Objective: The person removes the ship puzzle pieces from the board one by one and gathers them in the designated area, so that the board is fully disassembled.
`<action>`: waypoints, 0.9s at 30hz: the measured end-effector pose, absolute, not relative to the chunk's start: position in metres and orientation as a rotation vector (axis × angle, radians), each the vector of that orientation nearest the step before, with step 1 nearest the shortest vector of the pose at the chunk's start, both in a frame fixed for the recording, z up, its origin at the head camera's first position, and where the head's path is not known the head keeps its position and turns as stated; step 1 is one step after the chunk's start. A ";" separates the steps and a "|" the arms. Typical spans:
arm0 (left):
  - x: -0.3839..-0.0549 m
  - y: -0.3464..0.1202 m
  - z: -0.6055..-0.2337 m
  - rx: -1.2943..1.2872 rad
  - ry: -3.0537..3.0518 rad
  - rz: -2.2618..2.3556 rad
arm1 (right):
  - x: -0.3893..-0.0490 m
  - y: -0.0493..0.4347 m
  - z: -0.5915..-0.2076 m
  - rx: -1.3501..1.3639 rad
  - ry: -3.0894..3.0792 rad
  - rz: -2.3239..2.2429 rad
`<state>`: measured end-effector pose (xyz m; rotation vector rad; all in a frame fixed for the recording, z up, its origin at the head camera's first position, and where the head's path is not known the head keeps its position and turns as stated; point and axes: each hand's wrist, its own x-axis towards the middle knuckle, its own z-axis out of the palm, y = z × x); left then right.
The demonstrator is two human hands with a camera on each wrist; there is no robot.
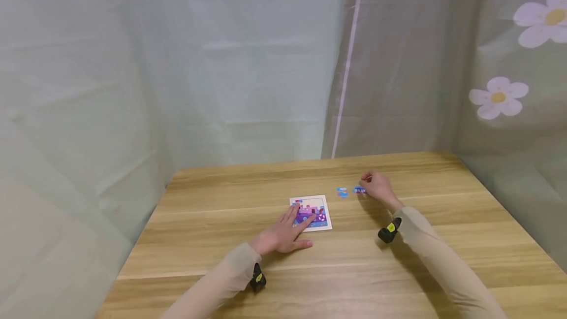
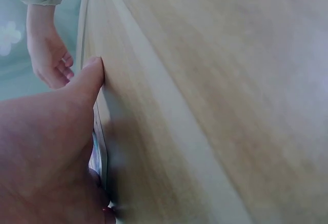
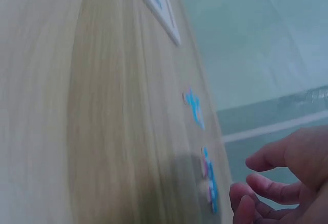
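Observation:
My left hand point(image 1: 283, 234) rests with spread fingers on a square jigsaw puzzle point(image 1: 328, 212) in a white frame. Its picture shows a pink and purple ship on blue; the upper part of the frame has a bare white area. Over the right side of the table, my right hand point(image 1: 377, 186) hovers beside a blue and purple puzzle piece point(image 1: 358, 189). In the right wrist view, thumb and forefinger are apart above that piece point(image 3: 210, 178), with nothing between them. Another light-blue piece point(image 1: 342, 192) lies between it and the frame.
The wooden table point(image 1: 212, 240) ends at a hanging pale curtain point(image 1: 261, 82) behind. A grey curtain with white flowers point(image 1: 498, 97) hangs on the right. Each wrist wears a small black camera point(image 1: 390, 230).

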<state>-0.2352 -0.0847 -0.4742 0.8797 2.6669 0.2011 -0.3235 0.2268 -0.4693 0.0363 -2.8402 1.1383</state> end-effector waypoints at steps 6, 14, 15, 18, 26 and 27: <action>-0.234 -0.085 -0.475 0.877 2.654 0.220 | -0.321 0.215 -0.464 0.103 -2.783 1.178; -0.234 -0.086 -0.475 0.881 2.645 0.216 | -0.318 0.198 -0.463 0.248 -2.785 1.254; -0.234 -0.086 -0.475 0.880 2.640 0.223 | -0.318 0.196 -0.463 0.264 -2.791 1.256; -0.235 -0.086 -0.474 0.892 2.632 0.227 | -0.318 0.190 -0.461 0.312 -2.802 1.250; -0.237 -0.090 -0.473 0.909 2.619 0.249 | -0.315 0.167 -0.465 0.499 -2.819 1.442; -0.237 -0.091 -0.473 0.908 2.620 0.248 | -0.314 0.164 -0.464 0.513 -2.819 1.467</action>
